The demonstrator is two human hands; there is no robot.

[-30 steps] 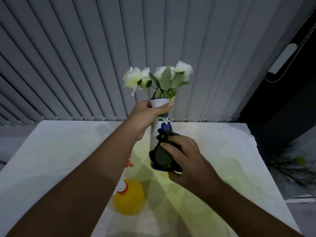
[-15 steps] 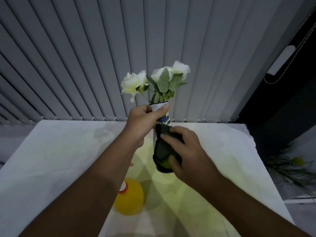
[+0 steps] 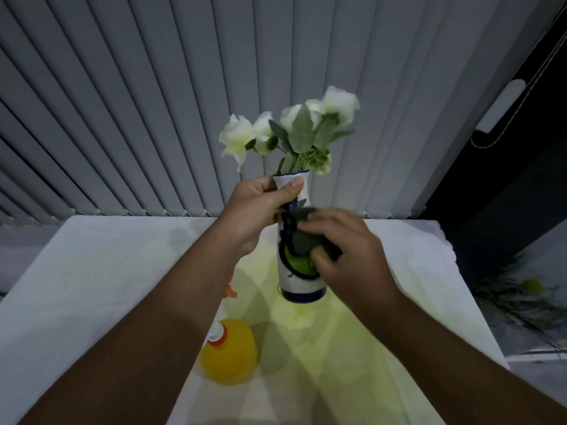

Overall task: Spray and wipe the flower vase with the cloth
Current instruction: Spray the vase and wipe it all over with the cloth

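left hand [image 3: 254, 214] gripping vase [image 3: 299, 283] neck, right hand [image 3: 346, 250] pressing dark cloth [image 3: 302, 243] against it

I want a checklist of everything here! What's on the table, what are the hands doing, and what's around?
Surface: table under a pale cloth, lit yellowish in the middle.
Job's things: white vase with blue pattern, held above the table, white flowers in it; dark cloth pressed on its side; yellow spray bottle on the table, partly hidden by the left arm.
Clutter: nothing seen.
Hands: left hand grips the vase neck; right hand holds the cloth against the vase body.
Cables: thin cord hanging at the right, by the blinds.
Surroundings: grey vertical blinds behind; dark gap at right; leafy stems lying lower right.
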